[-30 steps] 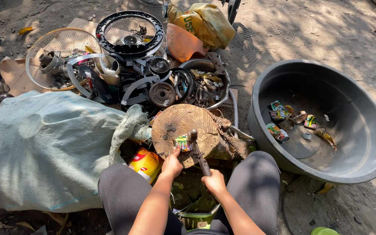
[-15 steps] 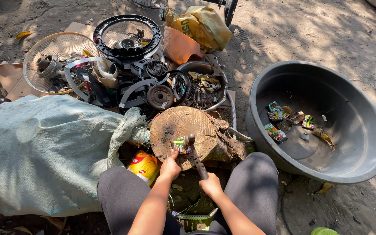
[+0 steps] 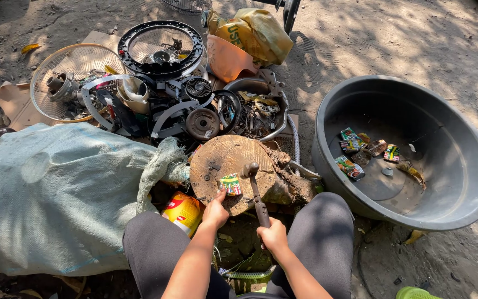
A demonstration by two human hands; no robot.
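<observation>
Head view: the left hand (image 3: 215, 210) pinches a small flattened can (image 3: 229, 184) lying on the stump (image 3: 222, 160), while the right hand (image 3: 274, 237) is clenched around a hammer (image 3: 256, 191) whose head rests just beside the can; a grey basin (image 3: 443, 127) with more crushed cans (image 3: 360, 148) sits to the right

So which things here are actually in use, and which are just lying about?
In use: left hand, can, stump, right hand, hammer.
Lying about: basin, sack, fan guard, yellow bag.
</observation>
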